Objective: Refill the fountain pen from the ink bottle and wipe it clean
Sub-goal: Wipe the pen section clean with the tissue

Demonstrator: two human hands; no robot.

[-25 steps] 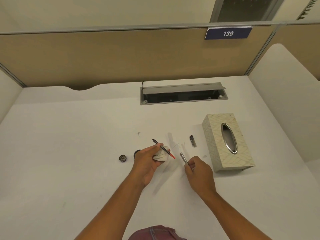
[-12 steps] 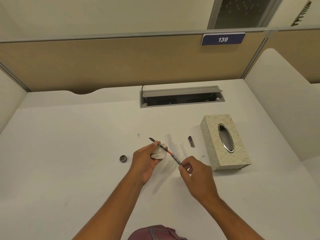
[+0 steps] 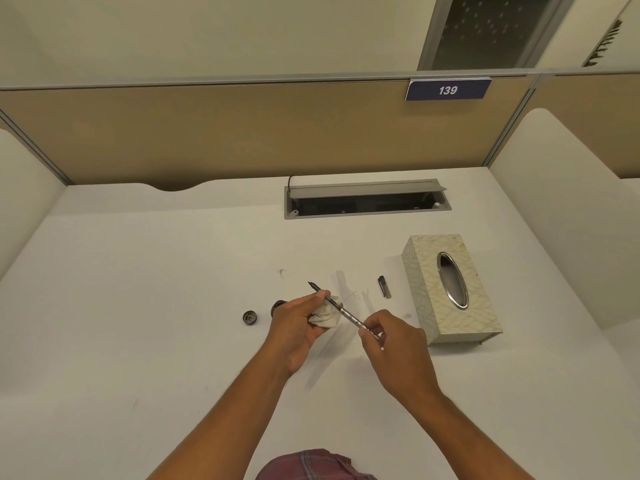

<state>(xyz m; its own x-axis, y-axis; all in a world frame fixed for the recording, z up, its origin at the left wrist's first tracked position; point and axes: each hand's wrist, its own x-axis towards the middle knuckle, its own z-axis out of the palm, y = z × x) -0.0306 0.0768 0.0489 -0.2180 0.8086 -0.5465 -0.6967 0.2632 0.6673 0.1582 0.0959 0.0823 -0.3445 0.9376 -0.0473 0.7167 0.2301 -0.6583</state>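
A: White worktop (image 3: 138,306) in a study cubicle, tan partition along the back edge, a cable hatch (image 3: 367,199) sunk in near that edge. What's the person at?

B: Putting the pen back together, I'd say. The left hand (image 3: 298,327) is closed around a crumpled tissue (image 3: 325,317) and the front of the fountain pen (image 3: 341,310), nib pointing away toward the back edge. The right hand (image 3: 394,344) pinches the metal barrel end between thumb and fingertips. The pen is in the air, over the middle of the worktop.

A: And the ink bottle?

B: Something dark and round (image 3: 278,306) shows just behind the left hand; probably the bottle, mostly hidden. Its cap (image 3: 249,317) lies apart, to the left. The pen cap (image 3: 384,286) lies toward the right edge, beside the tissue box (image 3: 450,289).

A: How to do this well?

B: Keep barrel and front section in one straight line, turn the barrel lightly with the right fingers, and hold the front still through the tissue so no ink marks the skin. Stop when it seats; forcing could cross the thread. Keep the nib off the tissue fibres and clear of the open bottle.
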